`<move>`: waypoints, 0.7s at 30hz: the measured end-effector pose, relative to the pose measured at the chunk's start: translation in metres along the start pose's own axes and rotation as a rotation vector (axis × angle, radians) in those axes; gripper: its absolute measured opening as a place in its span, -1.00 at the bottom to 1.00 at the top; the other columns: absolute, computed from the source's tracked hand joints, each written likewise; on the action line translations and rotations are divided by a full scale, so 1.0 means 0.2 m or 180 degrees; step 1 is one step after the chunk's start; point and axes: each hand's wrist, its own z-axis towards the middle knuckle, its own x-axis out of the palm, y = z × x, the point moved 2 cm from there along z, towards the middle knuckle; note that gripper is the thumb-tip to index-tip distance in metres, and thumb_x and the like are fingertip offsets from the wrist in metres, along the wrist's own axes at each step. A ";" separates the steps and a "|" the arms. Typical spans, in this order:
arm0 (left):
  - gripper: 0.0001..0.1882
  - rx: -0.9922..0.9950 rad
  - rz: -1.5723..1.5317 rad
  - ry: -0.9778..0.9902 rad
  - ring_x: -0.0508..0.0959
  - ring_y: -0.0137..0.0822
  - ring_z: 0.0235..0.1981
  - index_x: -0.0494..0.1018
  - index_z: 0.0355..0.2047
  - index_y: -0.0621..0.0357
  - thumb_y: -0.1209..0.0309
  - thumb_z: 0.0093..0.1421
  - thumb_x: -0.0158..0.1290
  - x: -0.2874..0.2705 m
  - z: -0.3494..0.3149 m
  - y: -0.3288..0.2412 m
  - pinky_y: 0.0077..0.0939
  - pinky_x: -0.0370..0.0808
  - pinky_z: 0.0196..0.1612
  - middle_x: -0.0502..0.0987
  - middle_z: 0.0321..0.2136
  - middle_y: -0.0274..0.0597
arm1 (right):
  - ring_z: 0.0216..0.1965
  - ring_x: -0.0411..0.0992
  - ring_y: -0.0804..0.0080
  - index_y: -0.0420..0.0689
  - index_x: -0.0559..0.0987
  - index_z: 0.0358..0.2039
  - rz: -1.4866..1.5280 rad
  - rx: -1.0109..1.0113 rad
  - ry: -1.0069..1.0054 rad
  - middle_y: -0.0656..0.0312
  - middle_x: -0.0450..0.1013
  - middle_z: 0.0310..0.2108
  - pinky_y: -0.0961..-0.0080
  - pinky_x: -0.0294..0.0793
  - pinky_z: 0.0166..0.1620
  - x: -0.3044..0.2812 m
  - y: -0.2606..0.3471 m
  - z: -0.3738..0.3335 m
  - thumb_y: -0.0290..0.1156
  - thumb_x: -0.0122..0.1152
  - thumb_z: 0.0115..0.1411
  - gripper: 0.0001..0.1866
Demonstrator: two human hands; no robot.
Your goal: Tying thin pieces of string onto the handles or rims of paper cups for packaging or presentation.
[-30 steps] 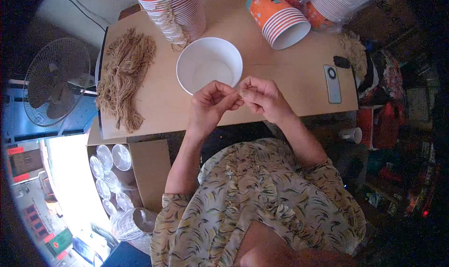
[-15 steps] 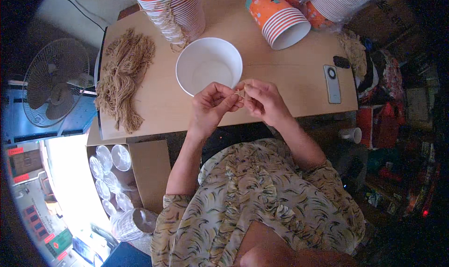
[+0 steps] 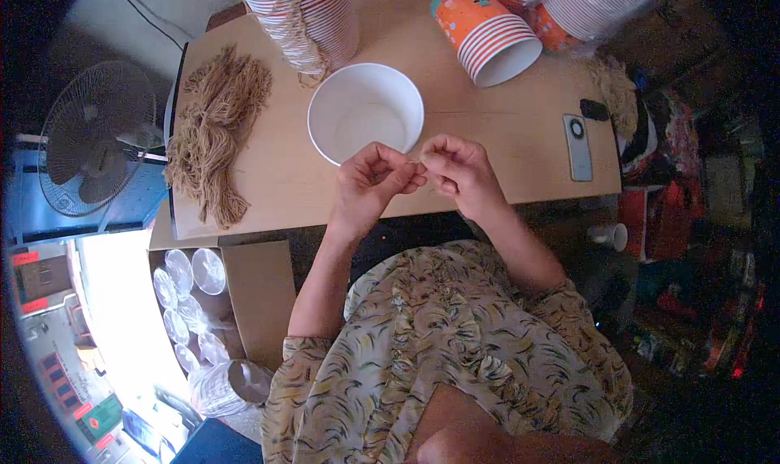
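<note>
My left hand (image 3: pixel 370 184) and my right hand (image 3: pixel 461 176) meet over the table's near edge. Both are closed in a pinch on a thin, pale string (image 3: pixel 416 162); most of it is hidden by the fingers. Just beyond them a white paper bucket (image 3: pixel 367 110) stands upright, its open mouth facing up, and nothing shows inside it. A thick bundle of brown twine (image 3: pixel 218 135) lies on the left of the table.
A tall stack of orange paper buckets (image 3: pixel 329 25) stands behind, with strands hanging on it. Another stack (image 3: pixel 486 29) lies tipped over at the back right. A phone (image 3: pixel 578 147) rests on the table (image 3: pixel 504 155). A fan (image 3: pixel 97 139) and a carton (image 3: pixel 258 293) are at left.
The fingertips have shifted slightly: my right hand's fingers have drawn closer together, and the small loop of string seen between the hands shows less now. The bucket has not moved on the table.
</note>
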 end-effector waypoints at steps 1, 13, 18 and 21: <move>-0.94 0.0000 -0.0004 -0.0005 0.66 -0.34 -0.29 0.43 -0.27 0.34 0.59 0.28 0.08 0.00 0.00 0.00 -0.53 0.65 -0.19 0.62 -0.32 -0.10 | -0.60 0.21 0.79 -0.12 0.55 -0.30 -0.0003 0.0005 0.0003 0.42 0.41 -0.55 0.78 0.07 -0.60 0.02 0.01 -0.01 -0.31 0.26 0.23 -0.84; -0.82 -0.0020 0.0064 0.0222 0.63 -0.39 -0.26 0.42 -0.07 0.32 0.56 0.33 0.02 0.00 0.00 0.00 -0.52 0.61 -0.15 0.61 -0.29 -0.16 | -0.61 0.09 0.81 -0.14 0.57 -0.17 0.0028 -0.0514 -0.0100 0.52 0.28 -0.58 0.76 0.05 -0.57 0.00 0.03 0.01 -0.43 0.20 0.27 -0.86; -0.80 0.0700 0.0993 0.0020 0.61 -0.47 -0.31 0.54 -0.12 0.28 0.54 0.24 0.16 0.03 -0.05 -0.01 -0.54 0.59 -0.25 0.62 -0.34 -0.26 | -0.43 0.37 0.74 -0.16 0.62 -0.26 -0.0962 -0.0935 -0.0087 0.44 0.49 -0.44 0.74 0.35 -0.36 0.06 0.12 -0.05 -0.37 0.26 0.24 -0.86; -0.86 0.1390 0.1904 -0.0022 0.63 -0.36 -0.36 0.61 -0.26 0.25 0.58 0.14 0.23 0.04 -0.09 -0.06 -0.52 0.58 -0.30 0.63 -0.35 -0.17 | -0.33 0.41 0.72 -0.19 0.62 -0.24 -0.1284 -0.0867 0.0331 0.42 0.53 -0.38 0.71 0.40 -0.26 0.05 0.13 -0.11 -0.40 0.27 0.24 -0.85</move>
